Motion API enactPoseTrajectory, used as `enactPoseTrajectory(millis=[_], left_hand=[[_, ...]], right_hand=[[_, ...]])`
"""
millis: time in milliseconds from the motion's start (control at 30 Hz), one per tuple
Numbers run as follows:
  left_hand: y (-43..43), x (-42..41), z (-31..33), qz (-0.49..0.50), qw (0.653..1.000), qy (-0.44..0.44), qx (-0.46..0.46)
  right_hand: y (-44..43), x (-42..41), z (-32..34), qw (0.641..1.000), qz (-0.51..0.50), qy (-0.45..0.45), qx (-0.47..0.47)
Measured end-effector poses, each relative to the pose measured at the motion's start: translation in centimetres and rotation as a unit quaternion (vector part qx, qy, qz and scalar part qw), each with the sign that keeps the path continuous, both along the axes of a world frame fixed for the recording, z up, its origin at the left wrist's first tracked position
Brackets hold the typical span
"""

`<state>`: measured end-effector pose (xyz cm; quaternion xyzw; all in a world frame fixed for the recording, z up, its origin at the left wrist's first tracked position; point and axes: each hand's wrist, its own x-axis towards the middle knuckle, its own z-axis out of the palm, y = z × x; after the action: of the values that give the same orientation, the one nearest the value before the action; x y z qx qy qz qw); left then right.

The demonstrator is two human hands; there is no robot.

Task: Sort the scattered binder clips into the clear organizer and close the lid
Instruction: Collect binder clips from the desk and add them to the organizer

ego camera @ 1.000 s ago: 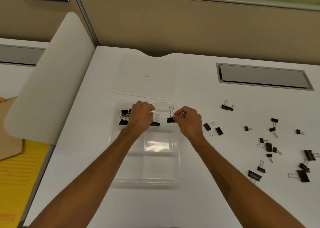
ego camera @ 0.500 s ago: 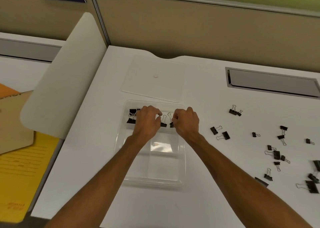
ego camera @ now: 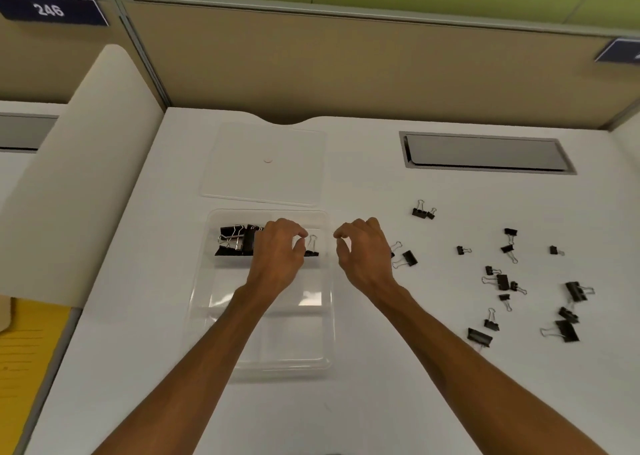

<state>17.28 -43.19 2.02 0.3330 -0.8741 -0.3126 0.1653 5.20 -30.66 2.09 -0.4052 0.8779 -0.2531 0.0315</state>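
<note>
Hovering left hand [ego camera: 277, 250]: over the far row of the clear organizer [ego camera: 204, 316]; fingers curled, thumb and forefinger tips close together.
Left grip: cannot tell whether the fingertips touch or pinch anything.
Small binder clip [ego camera: 311, 251]: stands in the far-right compartment, wire handles up, just right of the left fingertips.
Large binder clips [ego camera: 235, 241]: piled in the far-left compartment, just left of the left knuckles; partly hidden behind that hand.
Right hand [ego camera: 363, 250]: above the white desk [ego camera: 381, 402], just outside the organizer's far-right corner; fingers loosely curled, narrow gap between thumb and forefinger, holding nothing.
Nearest loose binder clip [ego camera: 408, 258]: lies on the desk, just right of the right knuckles.
Scattered binder clips [ego camera: 502, 281]: spread over the desk, well right of the right fingers.
Lid [ego camera: 263, 184]: off the organizer, flat on the desk, just beyond both sets of fingertips.
</note>
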Motion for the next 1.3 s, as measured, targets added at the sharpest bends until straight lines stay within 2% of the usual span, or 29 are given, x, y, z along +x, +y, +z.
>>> enactPoseTrajectory(millis=[333, 800, 1033, 1300], left_hand=[[8.7, -4.4, 0.7, -0.049, 0.999, 0.0, -0.01], [25.9, -12.9, 0.6, -0.039, 0.999, -0.022, 0.008], [30.9, -15.4, 0.2, -0.042, 0.999, -0.027, 0.011], [32.2, -16.0, -1.4, -0.063, 0.995, -0.061, 0.041]], right_hand=[[10.7, -4.1, -0.5, 0.995, -0.069, -0.071, -0.03], [28.2, -13.8, -1.4, 0.993, -0.047, -0.1, -0.04], [33.3, -18.8, -2.2, 0.995, -0.032, -0.09, 0.013], [32.1, -22.3, -3.8, 0.993, 0.014, -0.057, 0.103]])
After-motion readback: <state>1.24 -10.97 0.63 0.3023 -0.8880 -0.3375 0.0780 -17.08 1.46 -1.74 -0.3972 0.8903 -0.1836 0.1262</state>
